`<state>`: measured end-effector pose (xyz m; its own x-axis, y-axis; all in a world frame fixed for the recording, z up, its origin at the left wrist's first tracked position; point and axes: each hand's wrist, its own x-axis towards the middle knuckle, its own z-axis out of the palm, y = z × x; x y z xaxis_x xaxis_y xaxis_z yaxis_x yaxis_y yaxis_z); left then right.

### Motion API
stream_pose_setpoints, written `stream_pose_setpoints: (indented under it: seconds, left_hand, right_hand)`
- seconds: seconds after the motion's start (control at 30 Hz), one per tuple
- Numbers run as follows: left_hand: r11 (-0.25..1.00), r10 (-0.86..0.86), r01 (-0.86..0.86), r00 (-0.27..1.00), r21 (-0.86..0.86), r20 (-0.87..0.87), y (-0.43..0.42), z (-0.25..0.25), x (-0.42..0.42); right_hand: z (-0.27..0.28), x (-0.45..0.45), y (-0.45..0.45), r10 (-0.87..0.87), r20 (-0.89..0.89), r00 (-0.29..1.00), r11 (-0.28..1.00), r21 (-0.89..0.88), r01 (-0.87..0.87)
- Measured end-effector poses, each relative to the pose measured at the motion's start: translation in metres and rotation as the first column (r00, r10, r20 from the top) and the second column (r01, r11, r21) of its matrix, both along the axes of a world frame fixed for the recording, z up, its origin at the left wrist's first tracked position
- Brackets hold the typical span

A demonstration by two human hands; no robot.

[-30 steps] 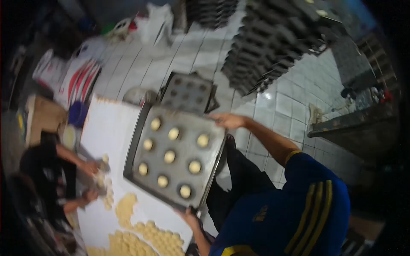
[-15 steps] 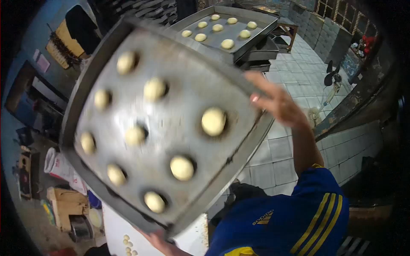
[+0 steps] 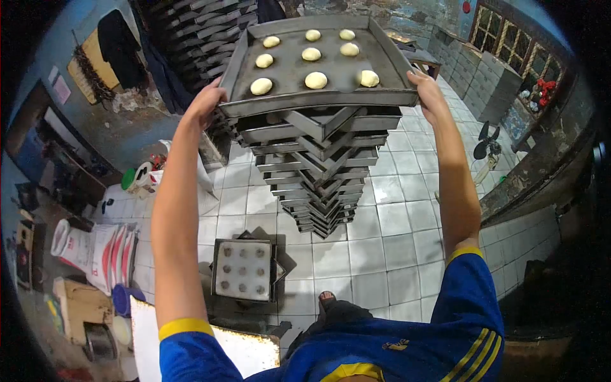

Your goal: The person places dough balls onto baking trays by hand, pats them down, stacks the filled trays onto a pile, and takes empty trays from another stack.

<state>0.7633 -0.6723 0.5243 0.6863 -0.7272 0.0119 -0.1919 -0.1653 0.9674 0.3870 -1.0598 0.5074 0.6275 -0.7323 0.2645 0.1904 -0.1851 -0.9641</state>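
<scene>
A metal baking tray [image 3: 318,100] with several pale dough balls [image 3: 316,80] in rows lies level at the top of a tall stack of trays [image 3: 324,153]. My left hand [image 3: 207,102] is closed round its near left corner. At the right side, my right hand [image 3: 428,95] grips the rim near the other front corner, thumb on top. Beneath it, the stacked trays are turned crosswise to one another, corners jutting out. Whether the top tray rests fully on the one below cannot be made out.
A low pile of trays [image 3: 243,270] with dark round marks stands on the tiled floor [image 3: 375,274]. Sacks [image 3: 95,251] and a blue bucket [image 3: 127,299] are at left, near a white tabletop [image 3: 248,347]. A fan [image 3: 487,141] stands at right.
The tray with dough balls has gone from tilted close in front of me to level on top of the stack. My left hand has moved up and forward with it.
</scene>
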Motion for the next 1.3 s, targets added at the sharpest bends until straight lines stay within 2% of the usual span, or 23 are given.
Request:
stream_pose_setpoints:
  seconds: [0.13, 0.23, 0.3, 0.37, 0.4, 0.43, 0.47, 0.5, 0.53, 0.57, 0.6, 0.63, 0.67, 0.73, 0.77, 0.8, 0.87, 0.93, 1.0, 1.1, 1.17, 1.27, 1.3]
  left_hand:
    - [0.987, 0.162, -0.162, 0.986, 0.018, 0.035, -0.039, -0.027, 0.065]
    - [0.964, 0.239, -0.223, 0.965, -0.147, 0.105, -0.027, -0.023, 0.047]
    - [0.781, 0.567, -0.462, 0.806, -0.421, 0.168, 0.009, -0.017, -0.022]
    - [0.744, 0.667, -0.334, 0.420, -0.578, 0.616, 0.064, -0.087, -0.037]
    - [0.710, 0.621, -0.274, 0.678, -0.648, 0.393, 0.097, -0.117, -0.103]
    - [0.764, 0.621, -0.376, 0.650, -0.525, 0.438, 0.134, -0.182, -0.150]
    - [0.797, 0.603, -0.466, 0.627, -0.384, 0.493, 0.170, -0.246, -0.198]
    - [0.766, 0.641, -0.563, 0.701, -0.310, 0.312, 0.208, -0.281, -0.269]
    - [0.715, 0.700, -0.669, 0.684, -0.204, 0.207, 0.251, -0.333, -0.329]
    - [0.552, 0.792, -0.807, 0.586, -0.210, -0.172, 0.288, -0.353, -0.403]
    - [0.410, 0.896, -0.911, 0.410, -0.040, -0.173, 0.338, -0.407, -0.465]
    - [0.182, 0.964, -0.970, 0.143, 0.164, -0.223, 0.383, -0.391, -0.541]
    - [-0.064, 0.994, -0.979, -0.080, 0.195, -0.076, 0.441, -0.429, -0.621]
    - [-0.627, 0.773, -0.673, -0.475, 0.392, 0.420, 0.498, -0.345, -0.782]
    - [-0.714, 0.621, -0.693, -0.693, -0.101, 0.365, 0.512, -0.317, -0.879]
    - [-0.783, 0.432, -0.520, -0.850, -0.342, 0.303, 0.495, -0.254, -0.945]
    - [-0.822, -0.002, -0.210, -0.929, -0.529, 0.370, 0.427, -0.142, -1.067]
    - [-0.757, -0.333, -0.077, -0.809, -0.649, 0.485, 0.342, -0.061, -1.169]
    - [-0.627, -0.612, 0.158, -0.706, -0.763, 0.357, 0.266, 0.016, -1.277]
    - [-0.424, -0.905, 0.261, -0.089, -0.867, 0.415, 0.152, 0.133, -1.332]
    - [-0.352, -0.910, 0.267, 0.126, -0.897, 0.394, 0.099, 0.187, -1.332]
    - [-0.705, -0.420, 0.330, 0.520, -0.628, 0.744, 0.022, 0.254, -1.385]
    - [-0.696, -0.409, 0.345, 0.529, -0.629, 0.743, 0.018, 0.257, -1.387]
  right_hand:
    - [-0.018, 0.024, -0.054, 0.076, -0.024, 0.997, 0.995, 0.073, -0.074]
    - [-0.021, 0.031, -0.073, -0.230, -0.078, 0.970, 0.973, 0.005, 0.231]
    - [-0.010, 0.006, -0.019, -0.313, 0.270, 0.910, 0.909, -0.191, 0.370]
    - [-0.005, -0.020, 0.075, -0.074, 0.547, 0.834, 0.969, -0.159, 0.191]
    - [-0.013, -0.029, 0.112, 0.089, 0.626, 0.775, 0.991, -0.131, -0.007]
    - [-0.035, -0.024, 0.137, 0.048, 0.674, 0.737, 0.995, 0.029, -0.091]
    - [-0.048, -0.004, 0.169, 0.560, 0.644, 0.521, 0.806, -0.278, -0.523]
    - [-0.062, 0.017, 0.198, 0.892, 0.407, 0.196, 0.380, -0.441, -0.813]
    - [-0.072, 0.034, 0.253, 0.936, 0.209, 0.284, 0.352, -0.515, -0.782]
    - [-0.083, 0.063, 0.298, 0.979, 0.067, 0.195, 0.202, -0.502, -0.841]
    - [-0.095, 0.089, 0.342, 0.991, -0.078, 0.106, 0.055, -0.486, -0.872]
    - [-0.111, 0.112, 0.384, 0.985, -0.151, 0.088, 0.028, -0.359, -0.933]
    - [-0.125, 0.134, 0.426, 0.974, -0.226, 0.035, -0.047, -0.348, -0.936]
    - [-0.165, 0.156, 0.498, 0.928, -0.369, -0.042, -0.161, -0.298, -0.941]
    - [-0.178, 0.154, 0.539, 0.881, -0.437, -0.182, -0.282, -0.176, -0.943]
    - [-0.204, 0.155, 0.576, 0.868, -0.389, -0.309, -0.403, -0.188, -0.896]
    - [-0.210, 0.132, 0.643, 0.608, -0.565, -0.557, -0.724, -0.108, -0.681]
    - [-0.200, 0.067, 0.702, 0.535, -0.540, -0.650, -0.811, -0.110, -0.575]
    - [-0.178, -0.005, 0.740, 0.454, -0.453, -0.767, -0.884, -0.123, -0.451]
    - [-0.170, -0.092, 0.794, 0.313, -0.390, -0.866, -0.949, -0.095, -0.301]
    - [-0.164, -0.150, 0.818, 0.253, -0.372, -0.893, -0.967, -0.121, -0.224]
    - [-0.162, -0.224, 0.851, 0.147, -0.321, -0.936, -0.987, -0.106, -0.118]
    - [-0.160, -0.248, 0.859, 0.126, -0.321, -0.939, -0.990, -0.108, -0.096]
